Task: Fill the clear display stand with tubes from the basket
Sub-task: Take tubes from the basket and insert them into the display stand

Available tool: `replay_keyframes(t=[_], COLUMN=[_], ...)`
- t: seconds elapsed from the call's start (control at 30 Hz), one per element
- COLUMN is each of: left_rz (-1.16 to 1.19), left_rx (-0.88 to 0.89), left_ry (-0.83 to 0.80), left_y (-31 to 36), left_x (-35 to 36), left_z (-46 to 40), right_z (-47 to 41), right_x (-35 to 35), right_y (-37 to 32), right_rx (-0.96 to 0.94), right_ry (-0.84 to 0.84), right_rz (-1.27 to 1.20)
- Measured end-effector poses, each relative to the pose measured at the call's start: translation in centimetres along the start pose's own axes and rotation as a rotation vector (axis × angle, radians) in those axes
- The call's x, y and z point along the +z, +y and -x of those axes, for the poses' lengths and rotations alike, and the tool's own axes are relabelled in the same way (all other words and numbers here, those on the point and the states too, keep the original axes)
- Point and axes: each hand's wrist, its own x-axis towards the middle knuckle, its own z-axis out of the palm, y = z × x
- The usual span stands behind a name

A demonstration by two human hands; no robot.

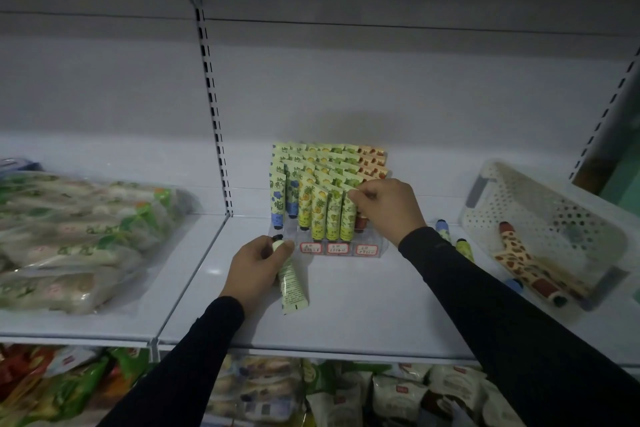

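Observation:
A clear display stand (pixel 367 251) sits mid-shelf, packed with several upright patterned tubes (pixel 317 211). My left hand (pixel 254 267) grips a pale green tube (pixel 292 282) by its black-capped end, just in front of the stand's left corner; the tube's flat end points toward me. My right hand (pixel 388 206) pinches the top of a tube at the stand's right side. The white perforated basket (pixel 512 204) stands at the right, holding a few orange-patterned tubes (pixel 523 262). Two loose tubes (pixel 450 236) lie on the shelf between stand and basket.
Bagged goods in clear plastic (pixel 79 239) fill the left shelf section. A slotted upright (pixel 214 114) divides the back panel. The white shelf (pixel 363 308) runs to a front edge near me, with packaged goods (pixel 263 388) on the shelf below.

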Motion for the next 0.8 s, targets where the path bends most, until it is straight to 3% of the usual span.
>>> replay_keyframes(t=[0.8], left_rz=[-0.117], left_rx=[0.046], left_ry=[0.008], left_y=[-1.4], left_x=[-0.4], left_z=[-1.0], right_z=[0.8], right_x=[-0.4], right_y=[-0.1], right_rx=[0.052], right_ry=[-0.028], right_rz=[-0.184])
